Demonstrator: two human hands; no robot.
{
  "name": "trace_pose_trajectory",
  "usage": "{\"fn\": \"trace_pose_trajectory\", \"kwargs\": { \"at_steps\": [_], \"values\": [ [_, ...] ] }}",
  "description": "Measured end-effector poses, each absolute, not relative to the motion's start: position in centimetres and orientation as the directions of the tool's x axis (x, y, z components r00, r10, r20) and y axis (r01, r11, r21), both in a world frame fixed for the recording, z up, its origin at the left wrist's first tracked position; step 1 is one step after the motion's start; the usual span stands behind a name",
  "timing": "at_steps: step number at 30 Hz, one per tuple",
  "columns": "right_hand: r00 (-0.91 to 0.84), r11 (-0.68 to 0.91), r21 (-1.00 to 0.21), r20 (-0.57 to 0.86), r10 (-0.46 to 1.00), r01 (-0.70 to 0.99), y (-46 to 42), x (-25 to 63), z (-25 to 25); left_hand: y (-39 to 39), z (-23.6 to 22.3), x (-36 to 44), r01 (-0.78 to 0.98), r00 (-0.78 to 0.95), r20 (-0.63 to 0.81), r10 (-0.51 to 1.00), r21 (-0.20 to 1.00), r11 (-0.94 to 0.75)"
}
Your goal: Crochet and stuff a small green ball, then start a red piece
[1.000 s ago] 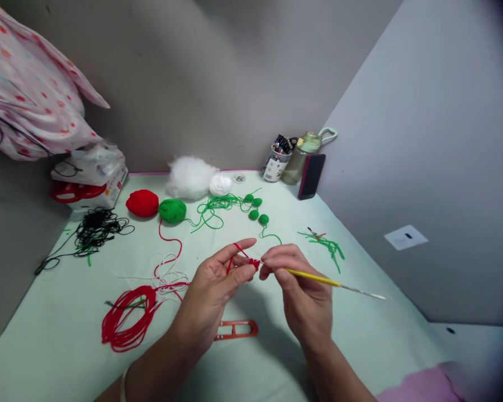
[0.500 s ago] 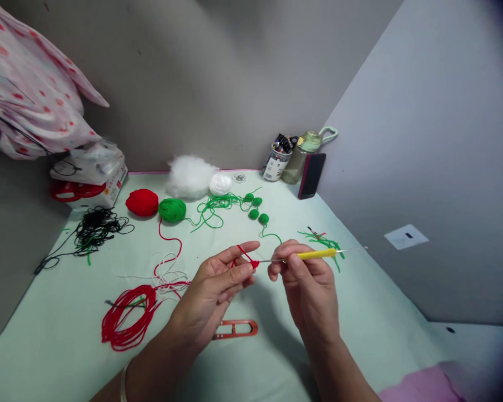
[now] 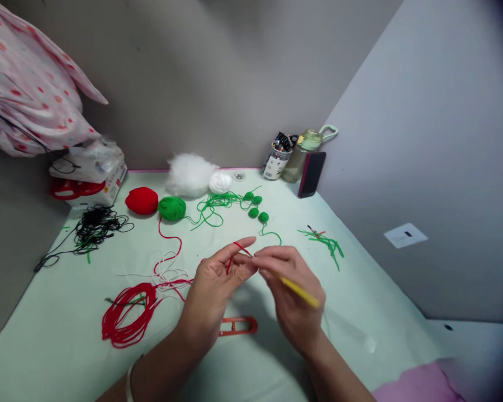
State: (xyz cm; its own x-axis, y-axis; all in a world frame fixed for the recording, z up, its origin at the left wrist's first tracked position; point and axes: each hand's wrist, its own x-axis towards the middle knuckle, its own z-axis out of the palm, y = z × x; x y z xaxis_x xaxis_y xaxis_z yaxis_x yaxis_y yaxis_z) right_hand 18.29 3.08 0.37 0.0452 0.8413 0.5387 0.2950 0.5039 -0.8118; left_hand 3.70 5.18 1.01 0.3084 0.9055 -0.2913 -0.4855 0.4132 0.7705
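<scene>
Red yarn (image 3: 242, 249) runs over the raised index finger of my left hand (image 3: 218, 279), whose thumb and other fingers pinch the small red crochet piece, now hidden by the fingers. My right hand (image 3: 295, 293) grips a crochet hook (image 3: 299, 291) by its yellow handle, which slants down to the right. The hook's metal tip is out of sight at the meeting fingertips of both hands. Under my left wrist, partly covered, lie orange thread snips (image 3: 240, 326). A wound hank of red yarn (image 3: 128, 315) rests on the table to the left.
Red (image 3: 142, 201) and green yarn balls (image 3: 172, 209) sit at the back, near white stuffing (image 3: 190, 175) and several small green pieces (image 3: 254, 213). Black yarn (image 3: 96, 229) lies left, green scraps (image 3: 327, 243) right. A phone (image 3: 312, 175), bottle (image 3: 295, 164) and pen cup (image 3: 276, 163) stand behind.
My right hand has moved left against my left fingertips. The hook has swung from nearly level to pointing down and right, and the red piece has gone from view.
</scene>
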Motion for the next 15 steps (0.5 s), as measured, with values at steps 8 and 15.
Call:
{"fn": "trace_pose_trajectory", "kwargs": {
  "at_steps": [8, 15],
  "values": [
    [0.195, 0.456, -0.890, 0.452, 0.870, 0.027, 3.9, 19.3, 0.8, 5.7, 1.5, 3.2, -0.597, 0.396, -0.361, 0.844, 0.598, 0.536],
    [0.061, 0.567, -0.693, 0.655, 0.753, 0.444, 3.1, 17.9, 1.0, 4.8, 1.2, 4.0, -0.521, 0.268, -0.265, 0.926, 0.769, 0.371]
  ]
}}
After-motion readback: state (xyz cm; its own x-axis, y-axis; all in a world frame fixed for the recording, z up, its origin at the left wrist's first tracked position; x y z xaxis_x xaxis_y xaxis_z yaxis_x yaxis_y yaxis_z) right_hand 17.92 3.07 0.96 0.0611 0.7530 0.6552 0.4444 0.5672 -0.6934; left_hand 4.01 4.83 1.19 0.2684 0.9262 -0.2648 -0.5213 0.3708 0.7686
